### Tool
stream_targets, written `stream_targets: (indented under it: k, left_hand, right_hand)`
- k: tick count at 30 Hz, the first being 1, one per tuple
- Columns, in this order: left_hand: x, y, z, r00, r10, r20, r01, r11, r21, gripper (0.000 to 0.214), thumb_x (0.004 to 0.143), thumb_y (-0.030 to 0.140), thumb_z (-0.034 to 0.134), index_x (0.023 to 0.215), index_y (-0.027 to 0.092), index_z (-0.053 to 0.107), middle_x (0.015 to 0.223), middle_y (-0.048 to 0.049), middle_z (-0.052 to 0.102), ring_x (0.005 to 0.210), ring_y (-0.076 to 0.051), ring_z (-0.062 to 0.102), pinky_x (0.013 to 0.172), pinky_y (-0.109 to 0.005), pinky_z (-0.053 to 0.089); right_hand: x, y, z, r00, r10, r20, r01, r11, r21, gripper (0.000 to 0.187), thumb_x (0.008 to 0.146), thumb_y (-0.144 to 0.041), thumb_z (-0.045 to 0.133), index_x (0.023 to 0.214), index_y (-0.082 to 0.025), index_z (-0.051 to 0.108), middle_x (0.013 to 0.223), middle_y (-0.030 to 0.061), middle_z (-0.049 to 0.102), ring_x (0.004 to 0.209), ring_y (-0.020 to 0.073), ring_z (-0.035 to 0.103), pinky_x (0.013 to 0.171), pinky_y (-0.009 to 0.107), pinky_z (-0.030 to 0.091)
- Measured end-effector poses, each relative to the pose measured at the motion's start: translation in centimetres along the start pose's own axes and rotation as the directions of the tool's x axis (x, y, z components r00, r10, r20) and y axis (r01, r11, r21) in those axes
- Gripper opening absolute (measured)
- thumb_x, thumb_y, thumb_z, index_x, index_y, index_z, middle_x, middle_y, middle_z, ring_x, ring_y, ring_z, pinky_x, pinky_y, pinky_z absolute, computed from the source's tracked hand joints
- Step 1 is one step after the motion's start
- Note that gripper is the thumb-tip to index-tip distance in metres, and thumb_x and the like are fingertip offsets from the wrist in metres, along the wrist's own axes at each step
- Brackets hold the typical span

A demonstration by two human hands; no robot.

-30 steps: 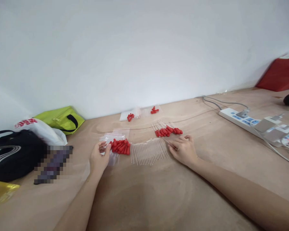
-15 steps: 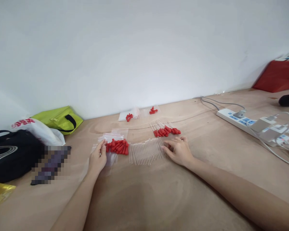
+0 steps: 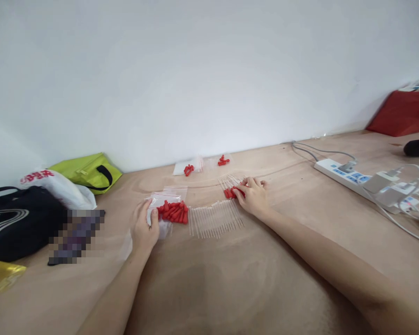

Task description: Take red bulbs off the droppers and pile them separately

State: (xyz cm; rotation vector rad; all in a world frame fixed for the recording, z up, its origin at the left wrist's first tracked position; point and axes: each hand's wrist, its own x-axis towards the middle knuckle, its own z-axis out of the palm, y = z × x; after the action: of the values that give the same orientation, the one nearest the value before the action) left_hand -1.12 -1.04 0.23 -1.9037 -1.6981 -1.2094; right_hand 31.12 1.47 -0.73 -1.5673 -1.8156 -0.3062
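My left hand (image 3: 145, 228) rests on the wooden table (image 3: 230, 279), thumb and fingers pinching a small clear zip bag (image 3: 162, 202) beside a pile of red rubber caps (image 3: 173, 212). My right hand (image 3: 252, 195) has reached farther back and lies over a second group of red-capped droppers (image 3: 232, 191), fingers curled on them. Between my two hands lies a row of clear thin tubes (image 3: 214, 218), side by side.
Two small bags with red caps (image 3: 188, 168) lie near the white wall. A black bag (image 3: 17, 223), a white bag and a lime-green bag (image 3: 87, 171) sit at the left. A power strip (image 3: 352, 176) with cables lies at the right, a red box (image 3: 403, 114) behind it.
My right hand has moved from the right end of the clear tube row back onto the red-capped droppers. My left hand stays at the zip bag by the red caps.
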Motion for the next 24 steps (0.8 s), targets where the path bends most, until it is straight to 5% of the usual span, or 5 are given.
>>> stream_targets:
  k: [4,10,13,18,24]
  left_hand:
    - [-0.5,3.2,-0.5,0.962,0.250,-0.107,-0.245,0.968,0.050,0.027,0.080,0.026,0.049,0.104,0.018,0.056,0.104,-0.0104,0.058,0.108,-0.025,0.048,0.095,-0.043,0.034]
    - [-2.3,9.6,0.1,0.828,0.558,0.060,-0.556,0.830,-0.049,0.031,0.081,0.022,0.049,0.112,0.020,0.053,0.109,-0.0085,0.059,0.108,-0.023,0.049,0.098,-0.044,0.028]
    - [-2.9,11.5,1.1,0.802,0.585,0.120,-0.577,0.811,-0.097,0.026,0.084,0.023,0.047,0.108,0.022,0.056,0.103,-0.0055,0.064,0.101,-0.021,0.053,0.098,-0.044,0.024]
    - [-3.4,12.1,1.8,0.838,0.534,0.107,-0.514,0.841,-0.170,0.017,0.085,0.025,0.047,0.087,0.023,0.063,0.068,0.0021,0.066,0.073,-0.014,0.058,0.092,-0.042,0.025]
    - [-3.6,12.1,1.6,0.830,0.542,0.131,-0.505,0.831,-0.234,0.016,0.084,0.025,0.048,0.077,0.022,0.062,0.061,0.0035,0.063,0.070,-0.014,0.056,0.088,-0.042,0.024]
  right_hand:
    - [-0.7,0.2,-1.3,0.990,0.025,-0.140,-0.005,0.990,0.141,0.023,0.084,-0.035,0.046,0.084,-0.025,0.068,0.087,0.0039,0.061,0.082,0.0169,0.047,0.081,0.037,0.020]
    - [-4.1,0.3,-3.0,0.991,-0.128,0.034,0.098,0.883,0.459,0.023,0.085,-0.035,0.045,0.094,-0.028,0.066,0.070,-0.0005,0.064,0.072,0.0138,0.051,0.083,0.036,0.023]
    - [-5.1,-0.1,-3.0,0.976,-0.204,0.078,0.134,0.843,0.521,0.022,0.085,-0.034,0.046,0.095,-0.028,0.065,0.066,-0.0011,0.063,0.076,0.0147,0.050,0.083,0.037,0.023]
    - [-5.2,-0.9,-3.1,0.952,-0.295,0.080,0.207,0.816,0.539,0.020,0.084,-0.032,0.049,0.097,-0.028,0.063,0.073,-0.0015,0.064,0.079,0.0142,0.050,0.083,0.037,0.023]
    - [-5.1,-1.4,-3.1,0.922,-0.382,-0.059,0.372,0.835,0.405,0.014,0.079,-0.038,0.056,0.084,-0.028,0.066,0.072,-0.0025,0.064,0.074,0.0127,0.049,0.088,0.040,0.021]
